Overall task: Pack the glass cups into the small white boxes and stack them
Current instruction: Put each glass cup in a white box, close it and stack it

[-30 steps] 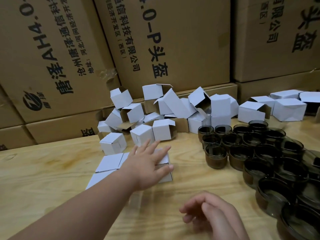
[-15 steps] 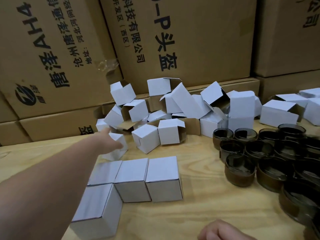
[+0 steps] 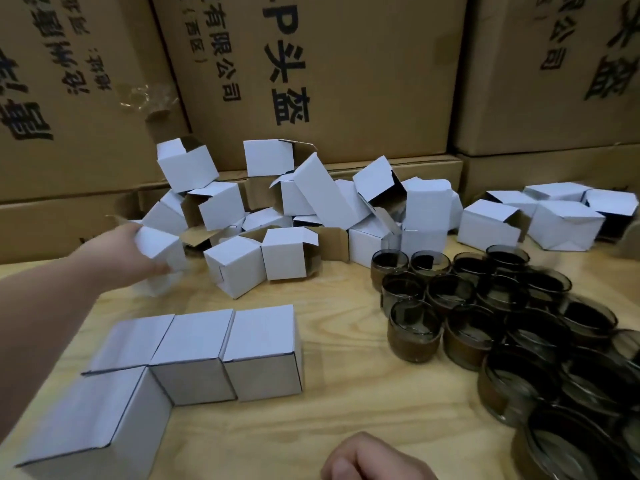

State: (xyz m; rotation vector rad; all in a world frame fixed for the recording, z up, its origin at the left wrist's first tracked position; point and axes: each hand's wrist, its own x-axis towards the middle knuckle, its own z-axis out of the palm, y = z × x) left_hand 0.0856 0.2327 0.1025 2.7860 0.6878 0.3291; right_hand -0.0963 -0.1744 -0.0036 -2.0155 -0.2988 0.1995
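Since half a second ago the left hand point(image 3: 121, 252) has closed on a small white box point(image 3: 160, 249) at the left edge of the loose pile and tipped it off the desk point(image 3: 346, 393); its fingers wrap the box's left side, and the box is motion-blurred. At 6 o'clock, the right hand point(image 3: 370, 459) shows only knuckles, so whether its fingers are curled tight or loose cannot be told.

Closed boxes point(image 3: 221, 351) of matte white card with crisp dark edges sit at 7 o'clock, three touching in a row, a fourth just in front at the left. Tumbled empty boxes point(image 3: 311, 209) with brown inner flaps lie from 10 to 1 o'clock against the big printed brown cartons point(image 3: 346, 81). Glass cups point(image 3: 502, 323), short round cylinders of dark smoky glass with amber-brown walls and glossy rims, stand upright and packed together from 2 to 5 o'clock on pale grained plywood.
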